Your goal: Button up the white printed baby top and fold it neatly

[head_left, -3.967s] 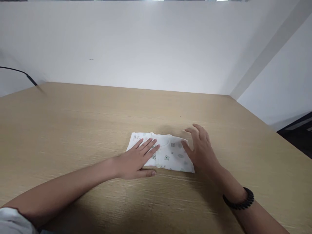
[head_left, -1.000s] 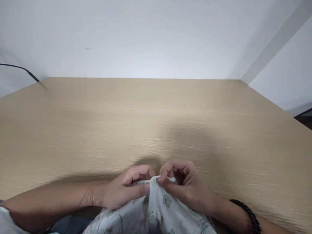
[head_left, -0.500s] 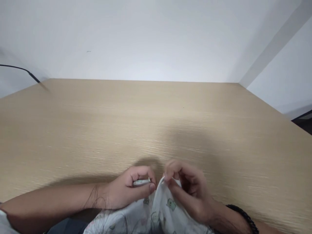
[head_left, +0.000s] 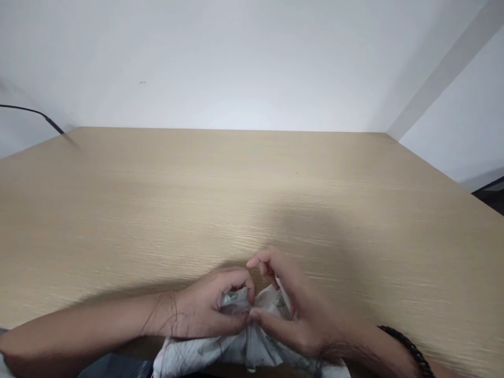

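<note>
Two bare hands meet over printed cloth at desk's near edge

Two hands come together low in the view, thumb tip to thumb tip, around a white garment [head_left: 262, 349] dotted with small greenish figures. The cloth sits at six o'clock, bunched up at the near side of a pale wood-grain desk [head_left: 236, 184], its lower folds dropping toward the bottom of the frame. The left hand [head_left: 205, 307], reaching in from eight o'clock, curls its forefinger toward its thumb, the fingers clamped on the garment, with a patch of print showing through the loop they make. The right hand [head_left: 299, 310], at five o'clock, sets its thumb against the cloth just beside the left thumb while its forefinger arches up and away, well apart from that thumb. Its remaining fingers are partly hidden, and whether they grip the fabric cannot be told. A black coiled band [head_left: 405, 344] circles the right wrist at four o'clock. Beneath the left forearm, between seven and eight o'clock, something dark and bluish [head_left: 114, 365] shows in part. Beyond the desk, a white wall [head_left: 252, 63] fills the twelve o'clock side. A thin black cable [head_left: 27, 109] reaches the desk's far corner near ten o'clock, and a dark object [head_left: 492, 194] cuts into the frame at three.
</note>
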### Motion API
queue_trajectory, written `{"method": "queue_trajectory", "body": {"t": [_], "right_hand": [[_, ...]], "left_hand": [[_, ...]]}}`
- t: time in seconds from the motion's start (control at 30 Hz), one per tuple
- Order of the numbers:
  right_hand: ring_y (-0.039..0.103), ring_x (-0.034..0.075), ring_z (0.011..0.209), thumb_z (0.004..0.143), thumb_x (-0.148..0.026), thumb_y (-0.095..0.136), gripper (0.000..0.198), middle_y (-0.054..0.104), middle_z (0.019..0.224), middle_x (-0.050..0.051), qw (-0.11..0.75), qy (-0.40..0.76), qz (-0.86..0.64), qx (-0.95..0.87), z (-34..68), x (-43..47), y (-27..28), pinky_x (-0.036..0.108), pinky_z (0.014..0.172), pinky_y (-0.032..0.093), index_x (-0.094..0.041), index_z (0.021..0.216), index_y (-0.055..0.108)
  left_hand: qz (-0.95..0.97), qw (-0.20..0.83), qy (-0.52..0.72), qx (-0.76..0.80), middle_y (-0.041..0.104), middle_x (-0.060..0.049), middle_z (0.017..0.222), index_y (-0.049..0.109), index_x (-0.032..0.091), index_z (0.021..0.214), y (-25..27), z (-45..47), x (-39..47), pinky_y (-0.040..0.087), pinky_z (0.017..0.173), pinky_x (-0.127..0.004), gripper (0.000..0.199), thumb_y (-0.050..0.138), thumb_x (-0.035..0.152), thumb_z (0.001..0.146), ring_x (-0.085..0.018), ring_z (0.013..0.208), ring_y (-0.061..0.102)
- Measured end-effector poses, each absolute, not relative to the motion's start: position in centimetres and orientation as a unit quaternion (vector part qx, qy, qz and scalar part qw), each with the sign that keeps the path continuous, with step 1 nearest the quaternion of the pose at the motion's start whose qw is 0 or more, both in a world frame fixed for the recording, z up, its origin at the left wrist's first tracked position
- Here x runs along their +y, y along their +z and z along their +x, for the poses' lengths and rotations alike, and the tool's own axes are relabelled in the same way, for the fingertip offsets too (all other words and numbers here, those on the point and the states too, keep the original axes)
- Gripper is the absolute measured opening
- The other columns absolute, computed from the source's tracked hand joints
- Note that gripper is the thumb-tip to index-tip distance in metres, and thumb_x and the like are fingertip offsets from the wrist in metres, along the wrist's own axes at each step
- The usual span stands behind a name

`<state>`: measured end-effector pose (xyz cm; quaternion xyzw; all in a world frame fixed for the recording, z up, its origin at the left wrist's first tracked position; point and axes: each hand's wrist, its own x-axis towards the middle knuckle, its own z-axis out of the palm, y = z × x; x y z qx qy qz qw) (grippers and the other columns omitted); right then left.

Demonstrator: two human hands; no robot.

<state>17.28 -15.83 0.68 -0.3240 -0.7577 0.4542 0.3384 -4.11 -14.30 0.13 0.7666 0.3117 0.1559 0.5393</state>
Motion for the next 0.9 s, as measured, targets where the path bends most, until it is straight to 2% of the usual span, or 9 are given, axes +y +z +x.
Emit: {"method": "queue_trajectory", "body": {"t": [0.07,0.2,0.3,0.5,0.63,0.7,0.8,0.9], "right_hand": [[0.05,0.016,0.091,0.073,-0.015,0.069,0.03,0.054,0.099,0.002,0.275,0.451,-0.308,-0.791,17.6,-15.3,1.0,0.027,0.079,0.043,-0.021,0.097,0.052],[0.052,0.015,0.079,0.077,-0.022,0.069,0.018,0.058,0.087,0.0,0.163,0.441,-0.338,-0.815,18.3,-14.6,1.2,0.026,0.07,0.04,-0.02,0.09,0.056],[0.054,0.016,0.076,0.08,-0.029,0.068,0.014,0.06,0.082,0.001,0.131,0.443,-0.344,-0.818,18.6,-14.6,1.2,0.027,0.069,0.039,-0.019,0.086,0.062],[0.057,0.016,0.079,0.075,-0.022,0.07,0.016,0.064,0.087,0.001,0.165,0.527,-0.36,-0.752,18.5,-15.2,1.1,0.026,0.07,0.042,-0.02,0.091,0.067],[0.057,0.016,0.085,0.069,-0.029,0.081,0.027,0.065,0.093,0.001,0.195,0.584,-0.345,-0.709,18.4,-15.3,0.8,0.026,0.073,0.042,-0.019,0.09,0.067],[0.057,0.016,0.086,0.07,-0.032,0.082,0.027,0.065,0.094,0.001,0.219,0.623,-0.328,-0.675,18.3,-15.3,0.6,0.026,0.073,0.042,-0.019,0.089,0.066],[0.051,0.011,0.07,0.076,-0.03,0.078,0.02,0.063,0.081,-0.001,0.234,0.673,-0.336,-0.616,18.1,-15.4,0.5,0.022,0.06,0.037,-0.018,0.085,0.064],[0.048,0.01,0.067,0.076,-0.027,0.079,0.018,0.06,0.077,-0.003,0.24,0.643,-0.356,-0.634,18.1,-15.4,0.6,0.022,0.058,0.035,-0.018,0.084,0.066]], "left_hand": [[0.78,0.527,0.153,0.302,0.064,-0.005,0.105,0.06,0.018,0.093,0.1,-4.2,-14.2,0.047,0.087,-0.03,0.013,0.065,0.02,0.081,-0.02,0.1,0.058],[0.769,0.546,0.12,0.311,0.07,-0.004,0.098,0.065,0.016,0.097,0.1,-4.3,-14.0,0.048,0.081,-0.027,0.015,0.062,0.021,0.084,-0.018,0.09,0.064],[0.752,0.562,0.117,0.325,0.07,-0.004,0.092,0.066,0.015,0.097,0.1,-4.3,-14.1,0.048,0.076,-0.025,0.016,0.063,0.025,0.085,-0.016,0.084,0.063],[0.666,0.651,0.119,0.345,0.054,0.003,0.079,0.056,0.016,0.088,0.8,-4.3,-14.6,0.038,0.06,-0.02,0.019,0.069,0.027,0.08,-0.009,0.067,0.046],[0.583,0.733,0.122,0.329,0.048,0.004,0.077,0.05,0.017,0.085,1.1,-4.2,-15.0,0.032,0.056,-0.019,0.03,0.075,0.033,0.077,-0.008,0.065,0.039],[0.554,0.751,0.125,0.337,0.047,0.005,0.073,0.051,0.017,0.084,1.0,-4.1,-15.2,0.031,0.056,-0.019,0.034,0.078,0.036,0.076,-0.008,0.063,0.038],[0.533,0.749,0.156,0.361,0.048,0.005,0.066,0.058,0.015,0.082,0.6,-3.9,-15.1,0.031,0.055,-0.02,0.035,0.079,0.041,0.074,-0.008,0.06,0.039],[0.532,0.745,0.168,0.365,0.054,0.002,0.067,0.065,0.013,0.082,0.1,-4.0,-14.8,0.034,0.057,-0.021,0.035,0.079,0.044,0.075,-0.009,0.061,0.044]]}}
